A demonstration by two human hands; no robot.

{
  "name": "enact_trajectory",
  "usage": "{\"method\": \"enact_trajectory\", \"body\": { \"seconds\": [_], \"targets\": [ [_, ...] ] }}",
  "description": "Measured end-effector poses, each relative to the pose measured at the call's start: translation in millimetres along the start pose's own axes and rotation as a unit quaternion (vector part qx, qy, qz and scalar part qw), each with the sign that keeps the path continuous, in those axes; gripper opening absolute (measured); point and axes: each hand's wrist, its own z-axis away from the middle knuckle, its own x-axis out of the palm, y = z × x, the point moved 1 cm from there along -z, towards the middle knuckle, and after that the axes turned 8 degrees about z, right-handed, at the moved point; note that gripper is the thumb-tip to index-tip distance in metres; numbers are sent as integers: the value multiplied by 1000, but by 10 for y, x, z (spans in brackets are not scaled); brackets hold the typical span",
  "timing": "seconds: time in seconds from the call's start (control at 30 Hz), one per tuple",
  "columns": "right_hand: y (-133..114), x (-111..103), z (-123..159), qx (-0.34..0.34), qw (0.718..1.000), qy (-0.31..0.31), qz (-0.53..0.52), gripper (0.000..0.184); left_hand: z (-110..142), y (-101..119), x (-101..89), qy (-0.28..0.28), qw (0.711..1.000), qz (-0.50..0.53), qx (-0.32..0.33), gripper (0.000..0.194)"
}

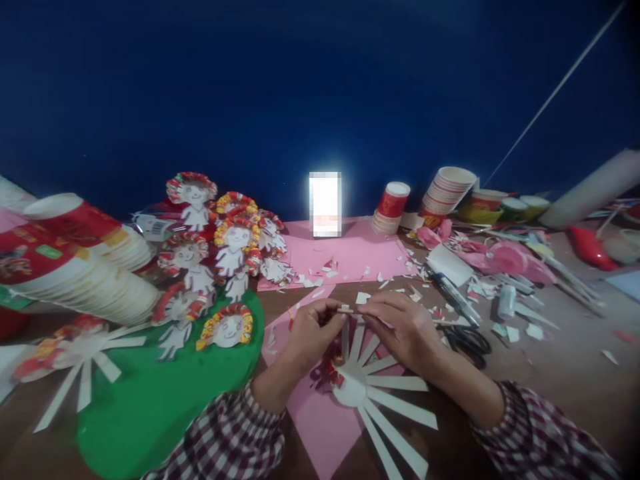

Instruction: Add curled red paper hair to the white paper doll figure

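Observation:
A paper cup cut into strips point(350, 385) lies in front of me, its white strips fanned out around the round base. Several red strips on its left side are curled. Over its far edge, my left hand point(316, 333) and my right hand point(403, 328) are closed in a pinch, fingertips close together. Between them runs a thin tan stick point(349, 311), with a bit of white paper at it. One upright strip of the cup reaches up to my left fingertips; whether it is wound on the stick I cannot tell.
Pink sheets point(327, 440) and a green sheet point(165, 400) cover the table. Paper dolls with curled hair point(235, 243) and stacked cups point(95, 280) stand left. Right are black-handled scissors point(470, 343), a marker point(455, 299), paper scraps and more cups point(445, 193). A bright pixelated rectangle point(325, 203) stands behind.

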Motion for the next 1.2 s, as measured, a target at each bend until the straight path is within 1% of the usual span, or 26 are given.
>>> {"method": "enact_trajectory", "body": {
  "seconds": [0.43, 0.63, 0.87, 1.03, 1.2],
  "targets": [
    [4, -47, -10, 11, 1000, -22, 6, 19, -14, -7, -24, -16, 1000, -18, -2, 20],
    [-8, -64, -19, 4, 1000, -14, 18, 18, -3, -6, -27, -25, 1000, -7, -10, 24],
    [-14, -71, -34, 1, 999, -22, 25, 20, -13, 6, -16, -8, 1000, -22, 8, 22],
    [-57, -64, -54, 8, 998, -53, 30, 19, 5, 34, 8, 9, 999, -31, 8, 20],
    [-83, -39, -62, 11, 998, -56, 17, 18, 33, 71, 33, -20, 999, -39, 9, 18]
  ]
}}
